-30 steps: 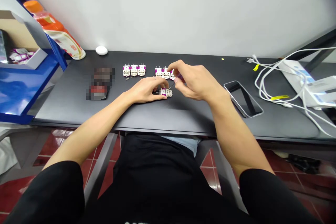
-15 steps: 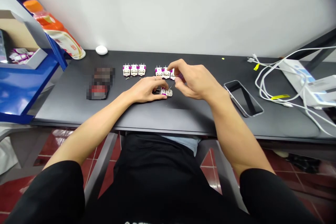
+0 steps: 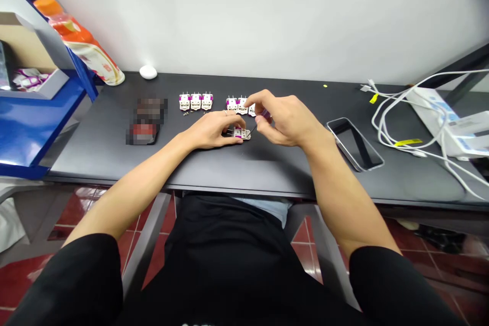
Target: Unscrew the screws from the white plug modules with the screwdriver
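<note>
My left hand (image 3: 216, 130) rests on the black table with thumb and fingers closed on a small white and purple part (image 3: 241, 134), which lies flat, its metal pins toward the palm. From the right, my right hand (image 3: 280, 117) grips a thin screwdriver (image 3: 253, 129) whose dark shaft slants down to the part's right end. Its handle is mostly hidden by the fingers. Just behind the hands stands a row of similar white and purple parts (image 3: 237, 105), partly covered by my right hand. Another row of three (image 3: 196, 101) sits to the left, with tiny screws in front.
A blurred dark and red object (image 3: 145, 121) and a white oval object (image 3: 148, 72) are at the left. A bottle (image 3: 89, 48) leans near an open box (image 3: 57, 84). Rightward lie a phone (image 3: 355, 143), coiled white cables (image 3: 382, 117) and a white box (image 3: 431, 112).
My right hand has shifted slightly right, and the screwdriver's shaft now slants lower over the part's right end. My left hand stays in place on the part.
</note>
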Available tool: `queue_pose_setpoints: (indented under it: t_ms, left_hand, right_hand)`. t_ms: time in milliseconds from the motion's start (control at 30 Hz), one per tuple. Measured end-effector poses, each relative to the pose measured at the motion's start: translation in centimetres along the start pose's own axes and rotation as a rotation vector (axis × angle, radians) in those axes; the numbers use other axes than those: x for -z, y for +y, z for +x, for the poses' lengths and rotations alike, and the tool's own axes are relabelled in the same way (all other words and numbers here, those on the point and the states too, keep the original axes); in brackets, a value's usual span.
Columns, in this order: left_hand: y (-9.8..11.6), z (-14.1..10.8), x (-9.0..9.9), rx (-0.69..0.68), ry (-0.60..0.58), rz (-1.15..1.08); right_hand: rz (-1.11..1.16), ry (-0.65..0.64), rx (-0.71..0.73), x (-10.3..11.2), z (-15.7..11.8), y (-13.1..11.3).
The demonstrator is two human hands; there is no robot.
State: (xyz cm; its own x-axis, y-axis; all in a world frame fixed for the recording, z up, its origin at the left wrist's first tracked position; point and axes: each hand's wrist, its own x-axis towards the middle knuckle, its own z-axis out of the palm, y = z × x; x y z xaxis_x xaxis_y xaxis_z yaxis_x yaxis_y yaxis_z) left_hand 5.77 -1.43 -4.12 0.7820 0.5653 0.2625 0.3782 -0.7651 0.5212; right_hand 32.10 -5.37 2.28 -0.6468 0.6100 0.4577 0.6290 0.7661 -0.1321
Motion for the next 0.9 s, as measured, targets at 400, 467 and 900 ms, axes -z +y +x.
queue_pose_setpoints:
  t_ms: [400, 467, 900]
  left_hand:
    - [-0.01, 0.04, -0.11, 0.000, 0.013, 0.007]
    - [-0.01, 0.04, -0.12, 0.002, 0.014, 0.004]
    - [0.23, 0.03, -0.11, 0.051, 0.015, -0.019]
  right_hand:
    - [0.001, -0.001, 0.061, -0.28, 0.03, 0.17]
    - [-0.034, -0.026, 0.022, -0.40, 0.12, 0.03]
    - [-0.075, -0.078, -0.070, -0.64, 0.47, -0.62]
